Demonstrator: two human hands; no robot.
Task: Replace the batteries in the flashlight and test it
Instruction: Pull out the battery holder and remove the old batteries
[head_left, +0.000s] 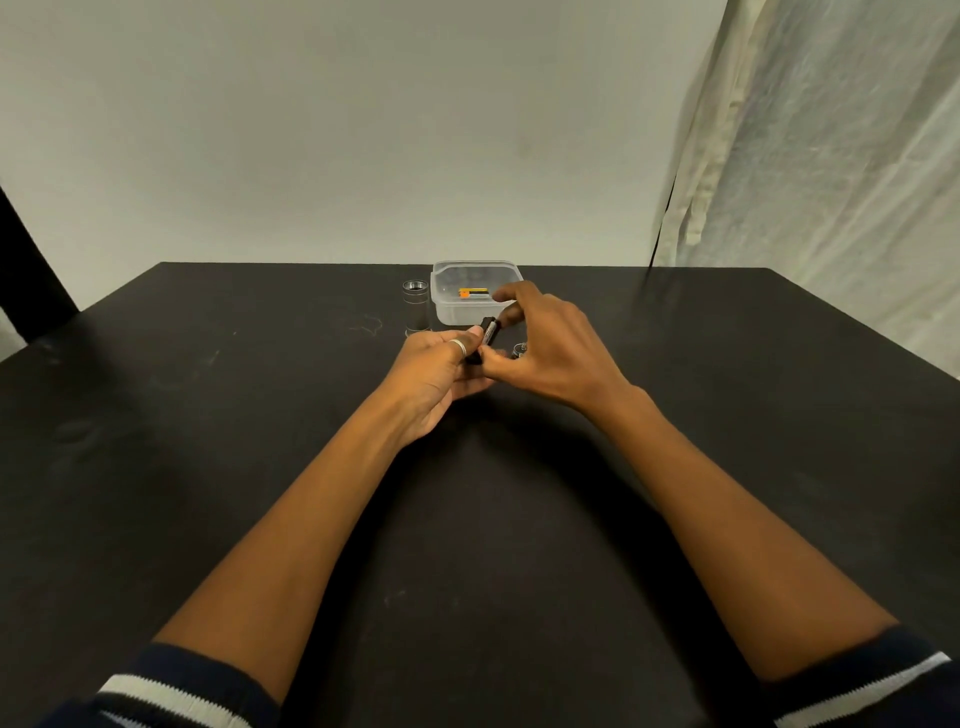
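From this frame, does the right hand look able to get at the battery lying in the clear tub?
Probably yes. The right hand hangs just in front of the open, lidless tub, and the orange battery lies uncovered. But its fingers are pinching the black holder with the left hand, so it must let go first.

1. Left hand (435, 375): palm turned up and inward, fingers curled, silver ring on one finger; thumb and fingers closed in a grip.
2. Right hand (545, 343): back facing up, index finger arched forward, thumb and remaining fingers pinching inward toward the left hand.
3. Forearms: both bare, extended forward, converging.
4. Sleeves: dark, white-striped cuffs pushed up near the elbows.
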